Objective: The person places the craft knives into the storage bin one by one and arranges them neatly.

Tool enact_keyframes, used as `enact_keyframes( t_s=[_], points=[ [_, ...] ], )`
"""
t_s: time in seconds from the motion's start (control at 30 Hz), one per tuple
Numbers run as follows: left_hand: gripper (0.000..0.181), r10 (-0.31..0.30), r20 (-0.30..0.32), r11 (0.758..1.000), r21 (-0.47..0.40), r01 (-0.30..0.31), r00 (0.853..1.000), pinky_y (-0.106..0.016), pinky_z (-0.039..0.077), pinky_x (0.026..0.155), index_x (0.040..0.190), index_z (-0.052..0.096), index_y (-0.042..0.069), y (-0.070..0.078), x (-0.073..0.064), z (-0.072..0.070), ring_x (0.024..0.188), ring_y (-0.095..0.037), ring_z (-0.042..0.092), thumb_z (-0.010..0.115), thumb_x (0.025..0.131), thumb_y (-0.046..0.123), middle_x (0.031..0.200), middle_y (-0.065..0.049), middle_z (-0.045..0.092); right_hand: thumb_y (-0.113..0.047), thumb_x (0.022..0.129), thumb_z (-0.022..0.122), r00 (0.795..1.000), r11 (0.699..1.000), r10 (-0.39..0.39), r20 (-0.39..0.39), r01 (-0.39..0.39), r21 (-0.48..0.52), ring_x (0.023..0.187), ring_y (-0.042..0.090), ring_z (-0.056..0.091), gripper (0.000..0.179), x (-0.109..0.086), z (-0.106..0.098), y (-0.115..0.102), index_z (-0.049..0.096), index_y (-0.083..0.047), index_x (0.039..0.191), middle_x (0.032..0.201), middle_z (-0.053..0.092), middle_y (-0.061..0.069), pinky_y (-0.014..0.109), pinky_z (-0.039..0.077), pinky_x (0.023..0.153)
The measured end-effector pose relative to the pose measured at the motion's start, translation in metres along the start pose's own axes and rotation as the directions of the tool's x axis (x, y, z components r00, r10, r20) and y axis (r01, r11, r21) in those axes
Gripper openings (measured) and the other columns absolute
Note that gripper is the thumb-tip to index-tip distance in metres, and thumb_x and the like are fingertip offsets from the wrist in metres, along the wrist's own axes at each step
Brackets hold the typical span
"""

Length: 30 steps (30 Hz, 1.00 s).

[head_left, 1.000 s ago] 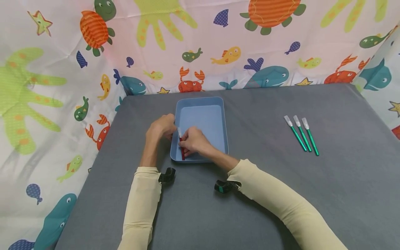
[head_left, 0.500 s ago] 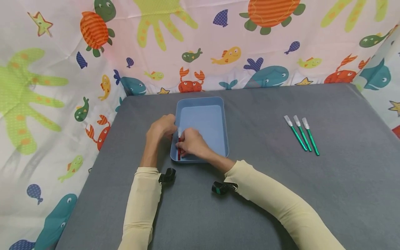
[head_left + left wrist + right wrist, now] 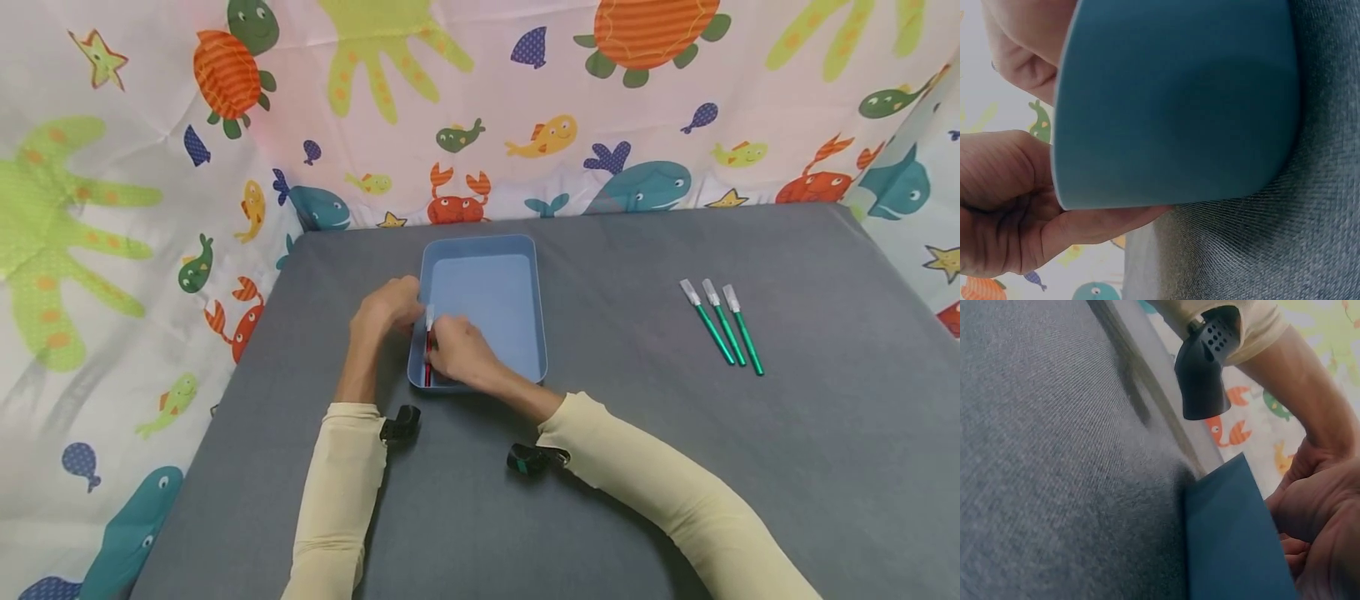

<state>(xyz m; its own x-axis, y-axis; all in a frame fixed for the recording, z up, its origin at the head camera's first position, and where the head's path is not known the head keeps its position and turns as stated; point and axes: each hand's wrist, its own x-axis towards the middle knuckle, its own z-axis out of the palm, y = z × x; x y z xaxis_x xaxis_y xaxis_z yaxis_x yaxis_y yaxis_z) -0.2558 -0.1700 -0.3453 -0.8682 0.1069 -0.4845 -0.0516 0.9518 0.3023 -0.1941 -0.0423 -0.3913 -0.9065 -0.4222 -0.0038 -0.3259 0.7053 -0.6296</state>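
A shallow blue tray (image 3: 487,317) lies on the grey cloth. My left hand (image 3: 390,304) grips its left side; in the left wrist view, fingers lie along the outside of the tray wall. Inside the tray, a slim red pen-like stick (image 3: 428,373) with a whitish cap lies lengthwise along the left wall. Reaching over the tray's front part, my right hand (image 3: 463,350) has its fingertips at the stick's middle, holding it. The right wrist view shows that hand above the tray wall (image 3: 1225,531), its fingertips mostly hidden.
To the right, several slim green sticks with whitish caps, such as one green stick (image 3: 744,333), lie side by side at a slant on the grey table cloth (image 3: 615,300). A curtain (image 3: 390,150) printed with sea animals hangs behind and to the left.
The red stick has shifted left and straightened against the tray's left wall. My right hand has moved slightly left and toward me. The left hand and tray have stayed put.
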Motion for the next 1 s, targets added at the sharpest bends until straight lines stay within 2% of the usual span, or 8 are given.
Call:
enact_keyframes(
  t_s=[0.17,0.37,0.57,0.8,1.0],
  points=[
    [0.025,0.005,0.009,1.0,0.021,-0.005,1.0,-0.037,0.043,0.07,0.112,0.051,0.002,0.001,0.002,0.001,0.081,-0.023,0.058,0.049,0.091,0.013,0.096,-0.012,0.058,-0.021,0.08,0.07,0.999,0.998,-0.018,0.03,0.019,-0.056,0.05,0.014,0.042,0.025,-0.003,-0.001,0.001,0.05,-0.01,0.066,0.058,0.047,0.001,0.026,0.036,0.048],
    [0.023,0.014,-0.012,0.999,0.041,-0.014,1.0,-0.038,0.043,0.07,0.11,0.051,0.002,0.001,0.002,-0.001,0.079,-0.022,0.06,0.048,0.09,0.013,0.095,-0.011,0.06,-0.024,0.077,0.074,0.999,0.998,-0.031,0.018,0.032,-0.06,0.051,0.013,0.043,0.03,0.0,-0.003,0.004,0.05,-0.011,0.066,0.057,0.046,-0.001,0.026,0.034,0.05],
    [0.026,-0.016,0.029,1.0,0.02,0.015,0.999,-0.038,0.043,0.071,0.114,0.049,0.003,0.002,0.0,0.001,0.084,-0.024,0.057,0.05,0.092,0.016,0.099,-0.011,0.057,-0.029,0.073,0.077,0.999,0.997,-0.031,0.042,0.034,-0.075,0.053,0.012,0.04,0.033,0.002,-0.002,0.008,0.052,-0.009,0.067,0.057,0.042,-0.002,0.026,0.033,0.05],
    [0.028,-0.023,0.021,1.0,0.002,0.023,0.999,-0.039,0.044,0.073,0.117,0.048,0.002,0.001,0.001,0.002,0.084,-0.025,0.058,0.051,0.092,0.016,0.1,-0.012,0.057,-0.03,0.074,0.076,0.998,0.998,-0.007,0.055,0.01,-0.054,0.066,0.015,0.052,0.032,0.003,-0.005,0.01,0.06,-0.008,0.09,0.074,0.056,-0.001,0.029,0.041,0.062],
    [0.026,-0.032,0.028,0.999,0.017,0.032,0.999,-0.039,0.043,0.072,0.114,0.049,0.003,0.002,0.002,0.001,0.082,-0.024,0.06,0.051,0.091,0.015,0.096,-0.012,0.059,-0.031,0.075,0.076,0.998,1.0,0.017,0.063,-0.015,-0.026,0.071,0.016,0.052,0.03,0.001,-0.016,0.011,0.062,-0.01,0.093,0.08,0.057,-0.002,0.03,0.041,0.063]
  ],
)
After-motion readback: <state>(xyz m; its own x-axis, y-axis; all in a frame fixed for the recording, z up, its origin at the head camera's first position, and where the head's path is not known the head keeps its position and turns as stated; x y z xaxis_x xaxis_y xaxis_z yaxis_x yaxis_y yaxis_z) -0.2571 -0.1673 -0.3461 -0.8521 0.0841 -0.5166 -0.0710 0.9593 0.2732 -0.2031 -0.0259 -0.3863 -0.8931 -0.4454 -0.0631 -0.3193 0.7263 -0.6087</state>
